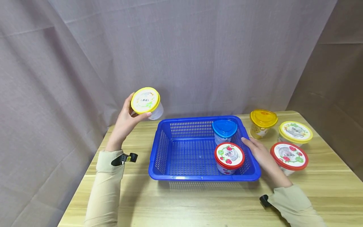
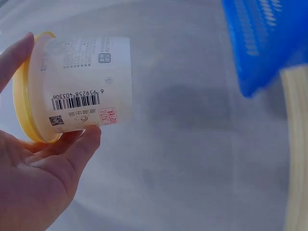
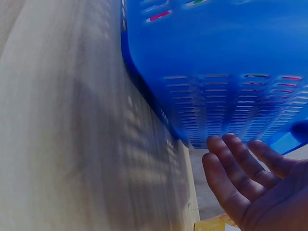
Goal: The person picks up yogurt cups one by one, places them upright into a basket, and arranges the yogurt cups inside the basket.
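Observation:
My left hand (image 1: 129, 118) grips a white tub with a yellow lid (image 1: 145, 100), raised behind the basket's back left corner. The lid tilts toward the head camera; the left wrist view shows the tub's barcoded side (image 2: 82, 86), with thumb and fingers around the lid end. A blue plastic basket (image 1: 154, 151) stands on the table. Inside, at its right end, are a blue-lidded cup (image 1: 225, 128) and a red-lidded tub (image 1: 229, 155). My right hand (image 1: 262, 156) rests at the basket's right rim, its fairly straight fingers (image 3: 236, 178) against or close to the outer wall.
Right of the basket stand an amber-lidded cup (image 1: 263, 118), another yellow-lidded tub (image 1: 296, 131) and another red-lidded tub (image 1: 289, 154), close to my right forearm. A grey curtain (image 1: 198, 63) hangs behind the wooden table (image 1: 181, 208).

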`<state>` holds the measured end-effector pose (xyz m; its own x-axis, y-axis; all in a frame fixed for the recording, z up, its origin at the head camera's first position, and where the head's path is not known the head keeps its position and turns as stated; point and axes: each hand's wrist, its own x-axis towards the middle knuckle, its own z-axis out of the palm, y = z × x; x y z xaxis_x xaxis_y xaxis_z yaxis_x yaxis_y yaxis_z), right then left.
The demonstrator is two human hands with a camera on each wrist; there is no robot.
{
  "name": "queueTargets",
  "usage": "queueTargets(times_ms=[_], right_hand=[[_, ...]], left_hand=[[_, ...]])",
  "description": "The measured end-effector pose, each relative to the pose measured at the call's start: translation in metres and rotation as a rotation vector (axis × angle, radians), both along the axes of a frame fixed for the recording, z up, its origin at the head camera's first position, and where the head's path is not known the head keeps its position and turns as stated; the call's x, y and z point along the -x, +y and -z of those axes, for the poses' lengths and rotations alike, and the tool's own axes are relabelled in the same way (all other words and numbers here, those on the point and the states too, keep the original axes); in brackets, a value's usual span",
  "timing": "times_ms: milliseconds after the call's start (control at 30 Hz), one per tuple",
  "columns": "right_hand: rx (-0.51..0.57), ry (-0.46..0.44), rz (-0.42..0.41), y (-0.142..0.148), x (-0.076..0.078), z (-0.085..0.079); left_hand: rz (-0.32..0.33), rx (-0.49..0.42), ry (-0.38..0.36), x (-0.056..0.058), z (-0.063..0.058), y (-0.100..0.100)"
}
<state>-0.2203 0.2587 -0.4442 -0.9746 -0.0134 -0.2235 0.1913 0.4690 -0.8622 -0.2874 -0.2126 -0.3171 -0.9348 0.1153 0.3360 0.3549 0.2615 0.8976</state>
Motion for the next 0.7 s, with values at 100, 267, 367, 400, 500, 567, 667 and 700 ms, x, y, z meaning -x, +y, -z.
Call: queueTargets(times_ms=[100,267,367,400,500,567,667,700], right_hand=[[0.004,-0.01,0.005,0.0,0.0,-0.001],[0.014,-0.011,0.005,-0.001,0.0,-0.001],[0.011,-0.002,0.002,-0.002,0.0,-0.002],[0.011,-0.001,0.005,-0.002,-0.001,-0.002],[0.006,0.004,0.006,-0.002,-0.001,-0.002],[-0.006,0.007,0.007,-0.001,-0.001,-0.002],[-0.02,0.01,0.007,-0.001,-0.001,-0.001],[-0.023,0.011,0.006,-0.001,-0.001,-0.001]], left_hand=[[0.019,-0.028,0.017,0.003,-0.006,0.011],[0.053,-0.054,0.021,0.005,-0.015,0.03],[0.072,-0.047,0.023,0.006,-0.016,0.042],[0.079,-0.045,0.024,0.006,-0.016,0.046],[0.102,-0.024,0.024,0.009,-0.013,0.057],[0.118,0.0,0.015,0.01,-0.01,0.063],[0.146,0.023,-0.005,0.012,-0.005,0.071],[0.152,0.029,-0.013,0.012,-0.003,0.074]])
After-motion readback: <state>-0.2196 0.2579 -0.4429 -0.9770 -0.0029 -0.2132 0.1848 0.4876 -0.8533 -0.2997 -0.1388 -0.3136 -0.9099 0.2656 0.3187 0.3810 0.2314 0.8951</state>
